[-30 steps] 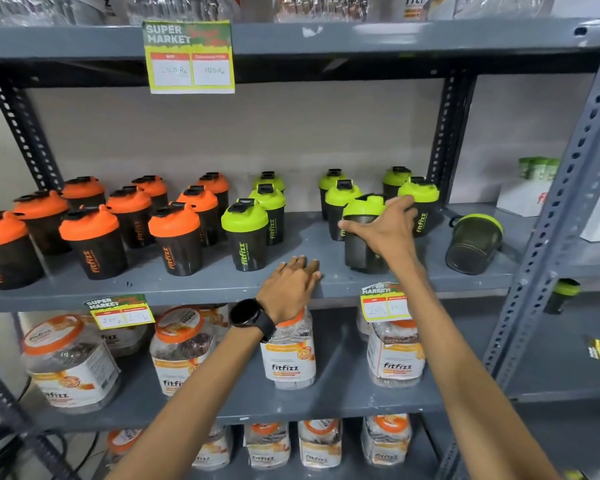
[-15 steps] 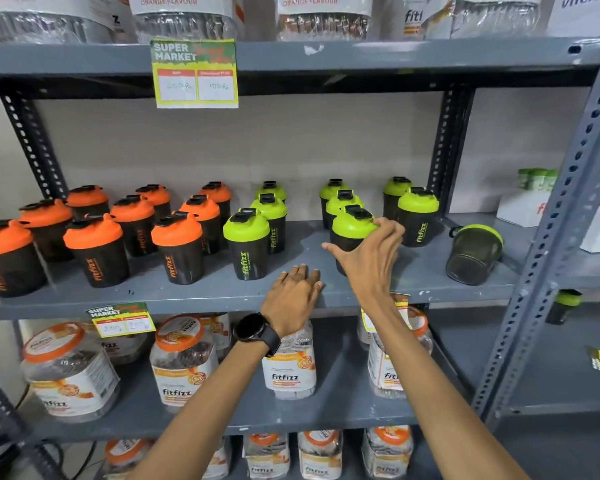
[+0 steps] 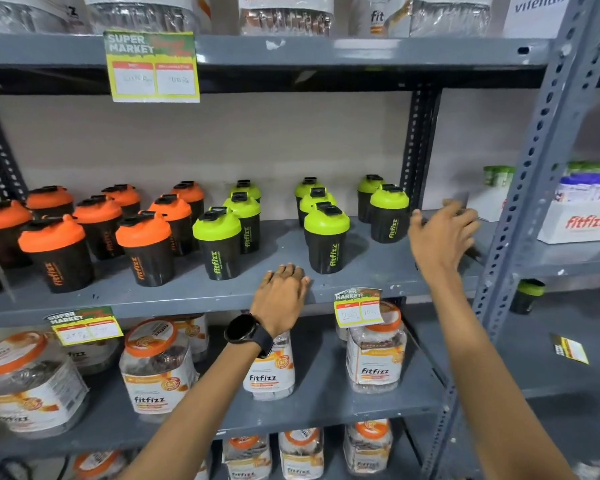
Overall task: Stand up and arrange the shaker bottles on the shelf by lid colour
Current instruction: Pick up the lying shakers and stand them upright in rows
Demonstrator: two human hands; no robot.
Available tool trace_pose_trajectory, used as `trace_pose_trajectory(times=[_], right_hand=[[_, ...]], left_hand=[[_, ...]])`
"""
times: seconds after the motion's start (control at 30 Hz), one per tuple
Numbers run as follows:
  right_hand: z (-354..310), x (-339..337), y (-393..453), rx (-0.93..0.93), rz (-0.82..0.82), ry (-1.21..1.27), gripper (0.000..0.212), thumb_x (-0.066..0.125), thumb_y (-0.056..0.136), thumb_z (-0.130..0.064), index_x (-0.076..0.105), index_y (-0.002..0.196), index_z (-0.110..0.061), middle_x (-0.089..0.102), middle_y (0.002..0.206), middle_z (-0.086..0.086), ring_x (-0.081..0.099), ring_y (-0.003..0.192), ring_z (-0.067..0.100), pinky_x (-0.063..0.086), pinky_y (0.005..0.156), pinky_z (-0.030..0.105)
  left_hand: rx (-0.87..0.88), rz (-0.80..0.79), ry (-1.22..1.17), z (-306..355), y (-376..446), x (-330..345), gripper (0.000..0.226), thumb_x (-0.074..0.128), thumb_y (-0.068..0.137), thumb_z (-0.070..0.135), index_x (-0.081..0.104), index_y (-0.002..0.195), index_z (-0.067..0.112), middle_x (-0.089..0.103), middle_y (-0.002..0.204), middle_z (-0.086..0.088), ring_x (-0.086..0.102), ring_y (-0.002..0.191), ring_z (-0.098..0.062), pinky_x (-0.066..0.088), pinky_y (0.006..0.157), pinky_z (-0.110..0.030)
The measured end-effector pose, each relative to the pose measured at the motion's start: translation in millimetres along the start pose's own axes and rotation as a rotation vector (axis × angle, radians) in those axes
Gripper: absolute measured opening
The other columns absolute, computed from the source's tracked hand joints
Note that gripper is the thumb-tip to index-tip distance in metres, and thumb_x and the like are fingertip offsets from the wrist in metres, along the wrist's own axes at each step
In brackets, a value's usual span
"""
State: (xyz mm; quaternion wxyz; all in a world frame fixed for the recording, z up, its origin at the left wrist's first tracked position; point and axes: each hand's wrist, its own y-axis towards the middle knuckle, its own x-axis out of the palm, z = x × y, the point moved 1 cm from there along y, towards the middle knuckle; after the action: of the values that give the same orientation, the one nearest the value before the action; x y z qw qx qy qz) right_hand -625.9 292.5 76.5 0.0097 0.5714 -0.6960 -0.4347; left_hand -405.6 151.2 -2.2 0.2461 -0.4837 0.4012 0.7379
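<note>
Black shaker bottles stand upright on the grey middle shelf (image 3: 187,292). Several with orange lids (image 3: 142,247) fill the left part. Several with green lids (image 3: 217,242) stand in rows to their right. One green-lid bottle (image 3: 326,239) stands free near the front, and another (image 3: 388,214) stands by the upright post. My right hand (image 3: 440,237) hovers at the shelf's right end, blurred, fingers spread, holding nothing. It covers whatever lies behind it. My left hand (image 3: 281,292), with a black watch on the wrist, rests flat on the shelf's front edge.
Price tags (image 3: 359,306) hang from the shelf edges. Fitfizz jars (image 3: 156,372) fill the shelves below, and packets the shelf above. A slotted grey post (image 3: 520,216) divides off the right-hand unit, which holds a white Fitfizz box (image 3: 582,223) and a small green-lid bottle (image 3: 529,296).
My right hand set the green-lid bottle upright near the front, let go of it, and swung right towards the shelf's end. My left hand stayed on the edge.
</note>
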Motion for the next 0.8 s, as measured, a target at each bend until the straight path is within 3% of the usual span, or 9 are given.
trace_pose_trajectory(times=[0.1,0.2,0.3,0.57,0.67,0.8], right_hand=[[12,2,25,0.133,-0.202,-0.090,0.066,0.055,0.095,-0.039,0.034,0.138,0.005,0.036,0.138,0.032,0.034,0.128,0.048,0.037,0.101,0.057],[23,11,37,0.294,-0.388,-0.134,0.088,0.055,0.094,-0.044,0.012,0.152,0.005,0.027,0.150,0.033,0.026,0.138,0.048,0.031,0.108,0.058],[27,18,39,0.386,-0.471,-0.067,0.093,0.055,0.095,-0.044,0.001,0.154,0.004,0.025,0.154,0.031,0.027,0.141,0.047,0.030,0.109,0.057],[39,18,32,0.510,-0.368,0.233,0.095,0.073,0.079,-0.049,0.028,0.144,0.003,0.027,0.147,0.029,0.028,0.136,0.049,0.035,0.105,0.056],[43,15,28,0.428,-0.318,0.307,0.087,0.075,0.073,-0.047,0.040,0.135,0.003,0.033,0.140,0.028,0.035,0.131,0.049,0.041,0.098,0.049],[34,14,14,0.213,-0.189,0.432,0.084,0.082,0.065,-0.031,0.039,0.133,-0.006,0.036,0.133,0.020,0.042,0.124,0.040,0.041,0.098,0.040]], left_hand=[[-0.016,0.017,-0.009,0,-1,2,0.035,0.027,0.108,0.031,0.054,0.121,0.013,0.057,0.132,-0.007,0.049,0.131,-0.026,0.031,0.115,-0.041],[-0.022,0.031,0.004,3,-2,4,0.035,0.026,0.108,0.030,0.053,0.121,0.014,0.057,0.133,-0.005,0.048,0.132,-0.025,0.030,0.116,-0.041],[-0.024,0.046,0.003,3,-3,5,0.035,0.026,0.108,0.030,0.053,0.123,0.014,0.057,0.134,-0.005,0.048,0.133,-0.025,0.029,0.117,-0.042],[-0.026,0.040,0.006,2,-3,7,0.035,0.025,0.108,0.031,0.052,0.123,0.015,0.056,0.134,-0.004,0.048,0.132,-0.025,0.030,0.117,-0.042],[-0.023,0.048,0.010,2,-2,7,0.034,0.025,0.108,0.031,0.052,0.123,0.015,0.056,0.133,-0.005,0.049,0.131,-0.026,0.031,0.116,-0.042],[-0.018,0.074,0.029,1,-2,8,0.033,0.025,0.108,0.029,0.052,0.121,0.015,0.057,0.132,-0.003,0.049,0.131,-0.024,0.031,0.115,-0.040]])
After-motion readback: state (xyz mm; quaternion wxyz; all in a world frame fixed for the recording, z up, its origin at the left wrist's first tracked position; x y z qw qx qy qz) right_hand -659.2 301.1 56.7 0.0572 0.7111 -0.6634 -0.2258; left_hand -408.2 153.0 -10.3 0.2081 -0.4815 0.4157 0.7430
